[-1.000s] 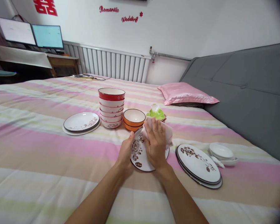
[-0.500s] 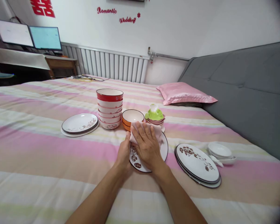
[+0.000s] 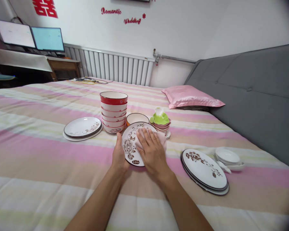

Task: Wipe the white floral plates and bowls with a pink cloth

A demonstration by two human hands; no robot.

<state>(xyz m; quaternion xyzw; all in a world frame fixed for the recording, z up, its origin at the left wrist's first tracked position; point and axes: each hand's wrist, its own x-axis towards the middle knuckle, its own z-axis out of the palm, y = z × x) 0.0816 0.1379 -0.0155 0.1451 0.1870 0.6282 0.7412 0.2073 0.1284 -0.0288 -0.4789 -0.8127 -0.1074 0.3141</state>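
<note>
My left hand (image 3: 119, 155) grips the left rim of a white plate with a brown flower pattern (image 3: 130, 144), holding it tilted towards me above the striped bedspread (image 3: 38, 154). My right hand (image 3: 153, 150) lies flat on the plate with fingers stretched out, pressing a pale pink cloth (image 3: 159, 136) against its face. The plate hides part of the orange bowl (image 3: 136, 118) behind it.
A stack of red and white bowls (image 3: 113, 111) stands behind the plate, with a pile of white plates (image 3: 83, 127) to its left. Small green and pink dishes (image 3: 160, 121) sit at the back right. More flowered plates (image 3: 204, 170) and small white saucers (image 3: 228, 157) lie at the right, near a pink pillow (image 3: 191, 96).
The plate has shifted left and tipped up more towards me. My right hand slid the cloth across its face, from the right side towards the middle.
</note>
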